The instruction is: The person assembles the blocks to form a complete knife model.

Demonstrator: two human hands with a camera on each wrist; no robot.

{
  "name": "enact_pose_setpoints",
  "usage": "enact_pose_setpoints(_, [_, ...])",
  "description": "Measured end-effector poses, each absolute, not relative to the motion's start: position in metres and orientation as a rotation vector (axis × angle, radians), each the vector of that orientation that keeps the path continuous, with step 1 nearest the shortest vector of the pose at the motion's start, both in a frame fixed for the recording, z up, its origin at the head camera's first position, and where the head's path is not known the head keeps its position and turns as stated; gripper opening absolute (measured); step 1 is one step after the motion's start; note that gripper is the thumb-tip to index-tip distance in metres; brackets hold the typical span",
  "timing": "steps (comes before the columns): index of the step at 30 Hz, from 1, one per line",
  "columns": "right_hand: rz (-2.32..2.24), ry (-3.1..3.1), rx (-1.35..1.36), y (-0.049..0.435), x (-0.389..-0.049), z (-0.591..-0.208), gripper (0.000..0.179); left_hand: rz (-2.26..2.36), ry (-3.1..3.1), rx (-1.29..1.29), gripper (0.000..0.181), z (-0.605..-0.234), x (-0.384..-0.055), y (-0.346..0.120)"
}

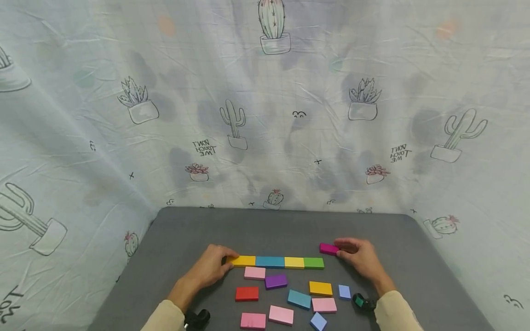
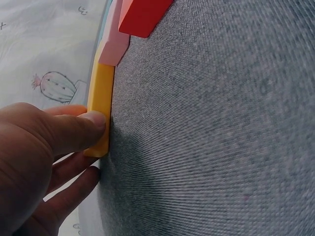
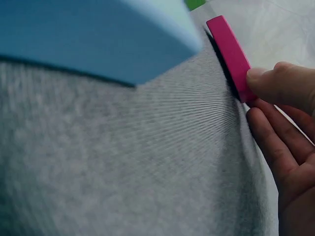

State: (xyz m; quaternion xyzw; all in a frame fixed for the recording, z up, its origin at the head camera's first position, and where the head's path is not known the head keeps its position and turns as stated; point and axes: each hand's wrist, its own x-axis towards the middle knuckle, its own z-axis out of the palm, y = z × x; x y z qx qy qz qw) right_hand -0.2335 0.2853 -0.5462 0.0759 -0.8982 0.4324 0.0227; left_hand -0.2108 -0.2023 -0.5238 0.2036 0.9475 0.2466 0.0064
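Observation:
My left hand (image 1: 212, 265) pinches the yellow-orange block (image 1: 243, 261) at the left end of a straight row. In the left wrist view, the thumb lies on that block's near face (image 2: 102, 98), with fingers behind it. Along the row follow a blue block (image 1: 270, 262), a yellow block (image 1: 294, 262) and a green block (image 1: 313, 263), end to end. My right hand (image 1: 362, 258) holds a magenta block (image 1: 329, 249) by its right end, between thumb and fingers. This block is behind and slightly right of the green one, apart from it, and looks slightly raised off the grey surface.
In front of the row lie a pink block (image 1: 254, 273), a purple block (image 1: 276, 281), a red block (image 1: 247, 293) and several other loose blocks, among them a small light-blue one (image 1: 344, 292). A cactus-print cloth (image 1: 273, 151) hangs behind the grey table (image 1: 186, 230).

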Motion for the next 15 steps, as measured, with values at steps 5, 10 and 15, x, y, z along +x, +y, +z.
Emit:
enact_pose_setpoints(5, [1.334,-2.766,0.209,0.287,-0.228,-0.541,0.035,0.769,2.977,0.652,0.025,-0.525,-0.210,-0.203])
enact_pose_setpoints(10, [1.371,-2.738,0.183,0.288,-0.219,-0.531,0.036,0.768,2.973,0.648,0.026,-0.526,-0.211,-0.204])
enact_pose_setpoints(15, [1.354,-2.740,0.168,0.290,-0.211,-0.522,0.035,0.767,2.973,0.670,0.026,-0.526,-0.212,-0.205])
